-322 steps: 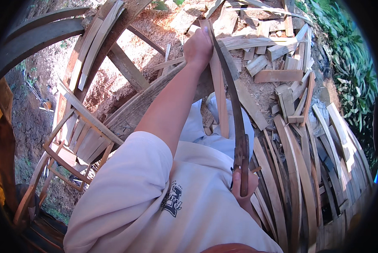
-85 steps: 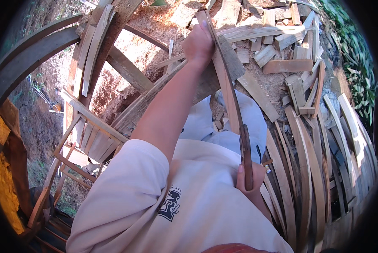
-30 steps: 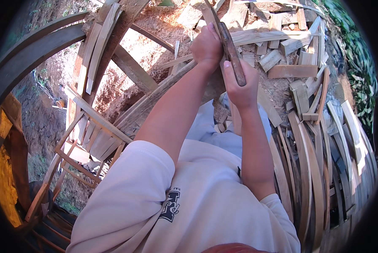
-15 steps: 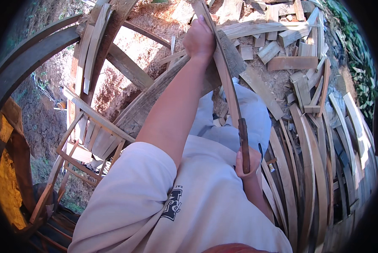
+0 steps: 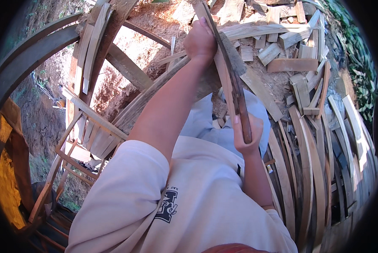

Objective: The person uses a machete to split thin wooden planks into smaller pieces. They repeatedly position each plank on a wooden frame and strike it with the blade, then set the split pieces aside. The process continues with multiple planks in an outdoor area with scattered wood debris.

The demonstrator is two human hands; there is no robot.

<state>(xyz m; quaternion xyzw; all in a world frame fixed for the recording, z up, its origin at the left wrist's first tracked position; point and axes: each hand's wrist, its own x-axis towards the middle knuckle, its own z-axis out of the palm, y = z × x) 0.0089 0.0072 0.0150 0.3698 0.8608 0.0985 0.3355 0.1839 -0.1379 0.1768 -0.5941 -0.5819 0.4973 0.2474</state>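
My left hand (image 5: 201,41) is closed around a light brown wooden strip (image 5: 224,80), which slants from the top of the view down towards my lap. My right hand (image 5: 256,128) grips the dark wooden handle of a long narrow-bladed tool (image 5: 243,120). Its thin blade runs up along the strip's right edge, seen almost edge-on, so its exact kind is unclear. Behind the strip, a broad weathered board (image 5: 149,99) lies slanted in front of my legs. My left palm and part of the strip's far side are hidden.
Offcuts and blocks, including a reddish plank (image 5: 292,65), lie scattered at the upper right. Long curved slats (image 5: 309,168) are stacked along the right. On the left stand a wooden frame (image 5: 83,166) and large curved timbers (image 5: 39,52), with earth and sawdust beyond.
My right hand has slid the tool upward and away from me along the strip. My left hand keeps its grip with hardly any shift.
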